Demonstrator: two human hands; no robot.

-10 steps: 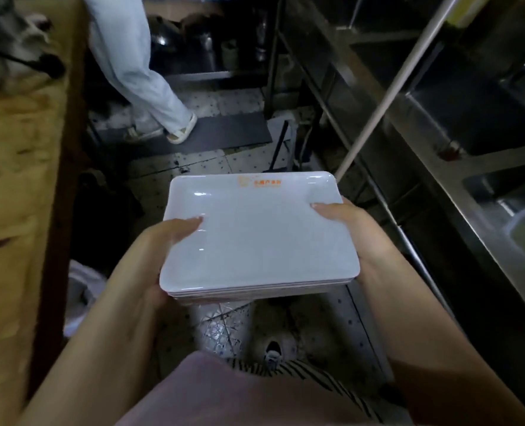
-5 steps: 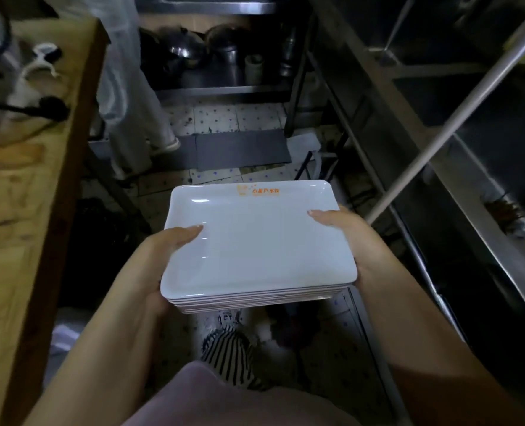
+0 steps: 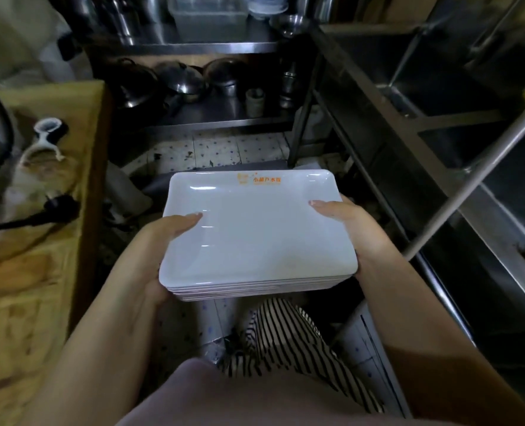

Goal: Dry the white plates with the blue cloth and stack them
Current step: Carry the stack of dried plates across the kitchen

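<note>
A stack of several white rectangular plates (image 3: 255, 229) with an orange logo on the far rim is held level in front of my waist. My left hand (image 3: 159, 241) grips the stack's left edge, thumb on the top plate and fingers hidden underneath. My right hand (image 3: 347, 222) grips the right edge the same way. No blue cloth is in view.
A wooden counter (image 3: 33, 272) with a black plug and cord runs along the left. Steel sinks (image 3: 439, 149) and a slanted pole (image 3: 470, 179) line the right. Ahead stands a steel shelf (image 3: 212, 118) with pots and lids. Tiled floor lies between.
The view has swung forward and up the aisle with the stack still held in both hands. The shelf of pots is now closer, and the person in light trousers has left the view.
</note>
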